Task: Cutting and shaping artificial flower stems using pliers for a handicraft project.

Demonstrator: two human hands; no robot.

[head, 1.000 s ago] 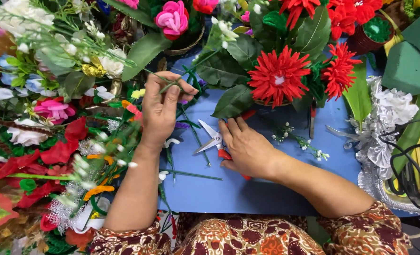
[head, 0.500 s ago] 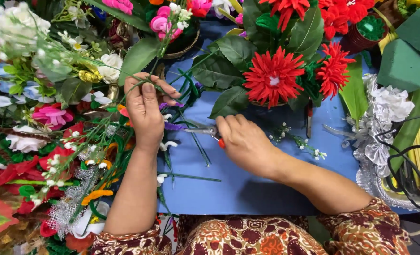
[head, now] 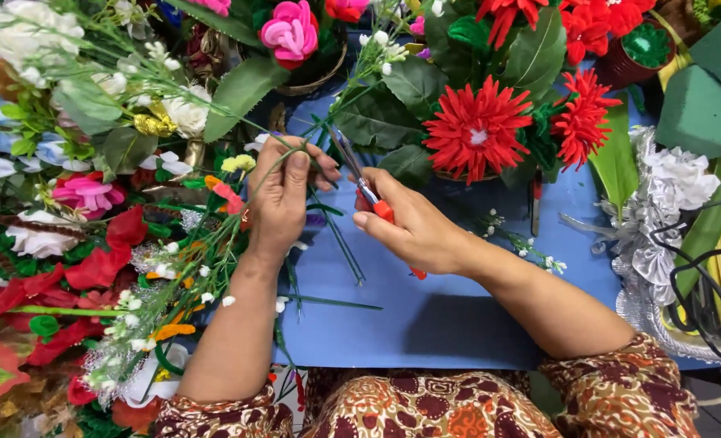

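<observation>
Head view shows the right hand (head: 413, 231) now lifted off the blue table (head: 425, 324), fingers closed through the red handles of a pair of scissors (head: 364, 191). A second ago those scissors lay low on the table under that hand; half a second ago the hand was gathering them. Their thin blades now point toward the upper centre of the frame, slightly parted, the tips just beside a thin green stem (head: 328, 130). The left hand (head: 283, 199) has shifted a little right and is curled shut around that stem and a bunch of small artificial flowers (head: 214, 235) trailing to the lower left. Cut green stem pieces (head: 340, 243) lie on the table between the hands. Blades and stem have come together, so trimming looks under way.
</observation>
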